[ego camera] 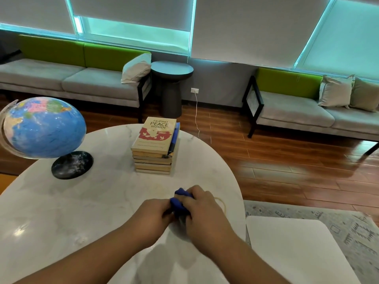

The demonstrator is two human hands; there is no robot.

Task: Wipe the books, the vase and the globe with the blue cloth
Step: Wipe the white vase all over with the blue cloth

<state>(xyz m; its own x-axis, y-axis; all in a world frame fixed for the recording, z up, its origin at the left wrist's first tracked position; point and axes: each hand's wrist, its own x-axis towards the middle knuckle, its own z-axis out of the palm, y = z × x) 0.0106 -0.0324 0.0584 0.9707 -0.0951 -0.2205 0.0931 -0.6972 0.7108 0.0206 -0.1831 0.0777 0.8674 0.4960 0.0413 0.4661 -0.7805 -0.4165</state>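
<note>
Right now both hands, left hand [152, 212] and right hand [202, 210], grip the bunched blue cloth [180, 201]; a hard swipe could topple the stacked paperback books [154, 146].

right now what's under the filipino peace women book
Beneath the top book a blue-covered book juts out at the right edge, with more books stacked below, down to the white table. Only their page edges show; their covers are hidden.

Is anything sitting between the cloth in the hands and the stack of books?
Nothing visible does. The left hand and right hand hold the blue cloth over the table; only bare marble lies between it and the books ahead. The globe stands off to the left, outside that path.
</note>
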